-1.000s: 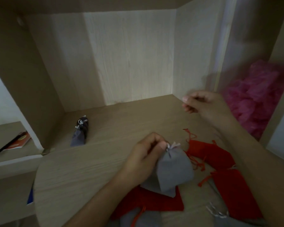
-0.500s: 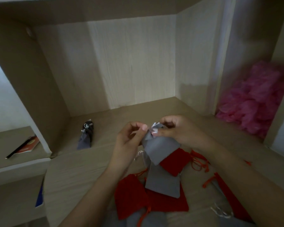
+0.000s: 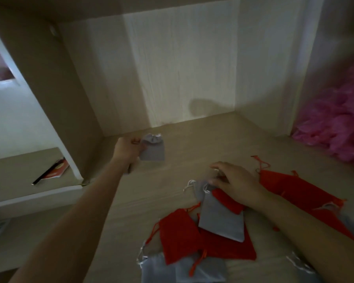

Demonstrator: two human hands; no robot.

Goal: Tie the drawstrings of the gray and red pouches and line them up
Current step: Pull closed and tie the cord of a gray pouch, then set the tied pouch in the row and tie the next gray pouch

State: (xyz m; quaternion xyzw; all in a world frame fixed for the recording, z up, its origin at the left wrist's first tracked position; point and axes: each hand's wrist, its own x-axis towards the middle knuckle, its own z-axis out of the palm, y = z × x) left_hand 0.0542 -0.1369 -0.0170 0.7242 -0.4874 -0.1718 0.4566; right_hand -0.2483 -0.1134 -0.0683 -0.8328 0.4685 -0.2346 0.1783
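Left hand (image 3: 128,149) is out at the far left of the desk (image 3: 151,193), near the back corner. It grips the cinched gray pouch (image 3: 153,150) by its left edge. I can't tell whether the pouch's bottom touches the wood.

Right hand (image 3: 236,183) lies palm down on the pile near me. Its fingertips are at the mouth of a loose gray pouch (image 3: 221,221), and I can't tell whether they pinch the string or only rest there.

That pouch overlaps a front red pouch (image 3: 178,233). A long red pouch (image 3: 300,193) sits to the right of the wrist. Another gray pouch (image 3: 172,270) is at the bottom edge.

Pink fluff (image 3: 335,123) fills the right compartment. A red booklet (image 3: 57,170) is on the low left shelf.
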